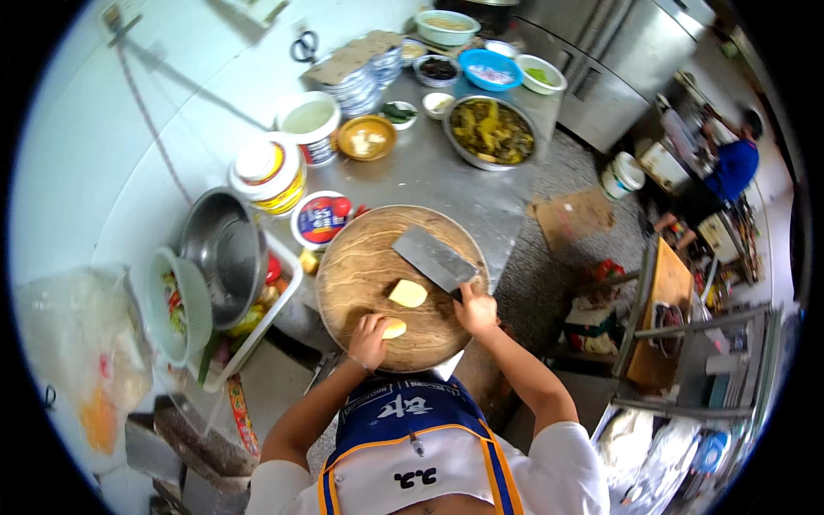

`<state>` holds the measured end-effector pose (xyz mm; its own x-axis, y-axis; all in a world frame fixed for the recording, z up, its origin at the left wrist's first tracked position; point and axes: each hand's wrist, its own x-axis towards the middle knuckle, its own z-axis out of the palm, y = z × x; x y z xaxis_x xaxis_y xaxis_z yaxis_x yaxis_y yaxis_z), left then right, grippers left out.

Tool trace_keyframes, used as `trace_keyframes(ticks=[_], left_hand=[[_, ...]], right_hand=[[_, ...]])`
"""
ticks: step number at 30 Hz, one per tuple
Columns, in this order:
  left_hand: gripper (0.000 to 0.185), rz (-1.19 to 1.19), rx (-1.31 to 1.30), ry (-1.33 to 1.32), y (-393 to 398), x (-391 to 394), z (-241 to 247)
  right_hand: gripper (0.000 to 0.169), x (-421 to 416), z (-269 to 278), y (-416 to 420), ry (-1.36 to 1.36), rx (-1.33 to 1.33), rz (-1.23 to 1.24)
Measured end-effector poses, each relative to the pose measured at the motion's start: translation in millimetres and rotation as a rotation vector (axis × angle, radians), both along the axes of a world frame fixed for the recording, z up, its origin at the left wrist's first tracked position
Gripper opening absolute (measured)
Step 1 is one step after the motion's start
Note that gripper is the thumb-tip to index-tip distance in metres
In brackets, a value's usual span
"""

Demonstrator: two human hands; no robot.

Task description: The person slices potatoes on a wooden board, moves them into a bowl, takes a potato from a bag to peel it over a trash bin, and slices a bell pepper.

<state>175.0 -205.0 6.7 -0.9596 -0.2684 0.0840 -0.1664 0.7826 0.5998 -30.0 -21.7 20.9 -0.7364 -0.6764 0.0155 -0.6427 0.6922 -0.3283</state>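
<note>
My right hand (476, 310) is closed on the handle of a broad cleaver (432, 257), whose blade lies over the right half of a round wooden chopping board (354, 257). Fingers of my left hand (369, 341) hold a pale yellow piece of peeled vegetable, perhaps potato (394, 328), at the board's near edge. Between the hands a second pale yellow piece (408, 293) rests with its flat cut face up, touched by neither hand.
Beyond the board stand a metal bowl of dark greens (492, 133), a blue basin (490, 69) and a brown dish (367, 138). White tubs (270, 172) and a steel pot (225, 257) are on the left. Across the floor, a person in blue (734, 167) is at another counter.
</note>
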Motion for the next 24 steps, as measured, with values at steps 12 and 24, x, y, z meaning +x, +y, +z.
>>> trace_keyframes(ticks=[12, 24], left_hand=[[0.041, 0.282, 0.188, 0.007, 0.7, -6.0, -9.7], [0.034, 0.829, 1.253, 0.29, -24.8, -16.2, 24.4]], right_hand=[[0.068, 51.5, 6.8, -84.3, -0.022, 0.21, 0.462], [0.041, 1.1, -16.5, -120.3, -2.048, -0.927, -0.372]])
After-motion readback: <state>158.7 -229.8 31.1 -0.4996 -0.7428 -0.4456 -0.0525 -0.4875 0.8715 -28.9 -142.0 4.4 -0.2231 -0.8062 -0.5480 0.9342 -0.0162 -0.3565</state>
